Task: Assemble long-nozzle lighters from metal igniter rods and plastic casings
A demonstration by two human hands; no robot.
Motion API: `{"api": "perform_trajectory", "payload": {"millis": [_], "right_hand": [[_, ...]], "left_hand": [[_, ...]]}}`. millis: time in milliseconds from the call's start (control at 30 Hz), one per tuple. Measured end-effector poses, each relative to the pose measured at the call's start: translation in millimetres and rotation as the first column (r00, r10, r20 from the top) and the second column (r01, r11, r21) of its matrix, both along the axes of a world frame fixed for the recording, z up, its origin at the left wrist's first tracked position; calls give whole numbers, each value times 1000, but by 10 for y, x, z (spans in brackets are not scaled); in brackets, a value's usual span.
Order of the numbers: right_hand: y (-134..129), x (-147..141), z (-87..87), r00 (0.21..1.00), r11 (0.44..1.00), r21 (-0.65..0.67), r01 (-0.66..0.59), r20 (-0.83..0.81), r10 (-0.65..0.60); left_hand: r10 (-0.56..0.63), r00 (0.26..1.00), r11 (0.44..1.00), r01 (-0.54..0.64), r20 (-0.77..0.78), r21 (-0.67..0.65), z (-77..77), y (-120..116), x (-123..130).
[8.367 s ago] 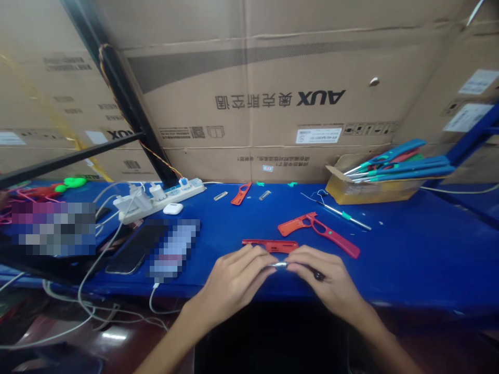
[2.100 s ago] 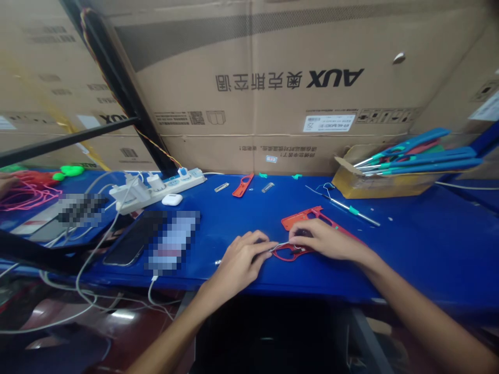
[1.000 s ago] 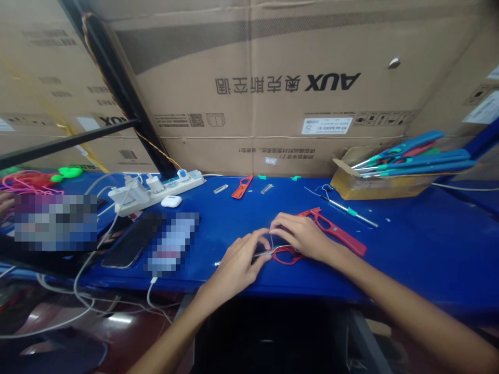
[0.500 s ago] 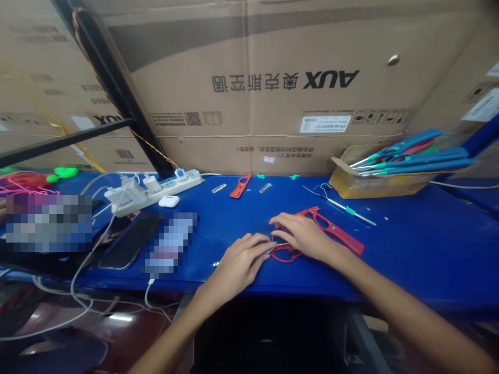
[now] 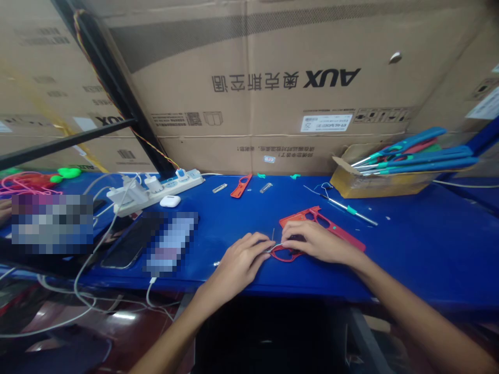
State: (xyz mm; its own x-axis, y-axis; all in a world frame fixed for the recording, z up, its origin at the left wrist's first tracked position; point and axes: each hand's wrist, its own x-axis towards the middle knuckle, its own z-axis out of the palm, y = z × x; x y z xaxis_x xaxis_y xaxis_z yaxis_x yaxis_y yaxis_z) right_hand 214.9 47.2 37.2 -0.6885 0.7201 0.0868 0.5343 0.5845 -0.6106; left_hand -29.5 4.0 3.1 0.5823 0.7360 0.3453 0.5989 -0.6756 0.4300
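Over the front of the blue table, my left hand [image 5: 245,262] pinches one end of a small red plastic part with a loop [image 5: 284,257]. A thin grey metal-looking strip shows at its fingertips. My right hand [image 5: 315,241] has its fingers closed at the upper edge of the same part, partly covering it. A thin pin-like piece [image 5: 273,234] sticks up between the hands. Behind my right hand lies a larger red plastic shell [image 5: 346,236], shaped like a handle with an opening; my fingers hide part of it.
A cardboard box [image 5: 382,186] of blue-handled tools stands back right, a slim metal tool [image 5: 351,210] before it. Another red piece [image 5: 240,186] lies near the back. Phones [image 5: 130,241], an earbud case [image 5: 170,201] and a power strip [image 5: 163,192] occupy the left.
My right hand has shifted slightly right and down, its fingers closing toward the small part. More of the larger red shell shows behind it. The left hand stays nearly still.
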Motion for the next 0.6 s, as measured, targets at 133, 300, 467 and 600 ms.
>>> {"api": "perform_trajectory", "payload": {"millis": [133, 300, 467, 600], "right_hand": [[-37, 13, -47, 998, 998, 70, 4, -57, 0], [-153, 68, -127, 999, 954, 298, -23, 54, 7], [-254, 129, -176, 980, 889, 453, -65, 195, -28], [-262, 146, -224, 993, 896, 442, -43, 121, -12]], "left_hand": [[1, 1000, 1000, -1, -11, -14, 23, -6, 12], [5, 999, 1000, -4, -33, 5, 41, -22, 28], [-5, 998, 999, 7, -62, 40, 24, -36, 35], [-15, 997, 999, 19, -80, 48, 17, -40, 38]]}}
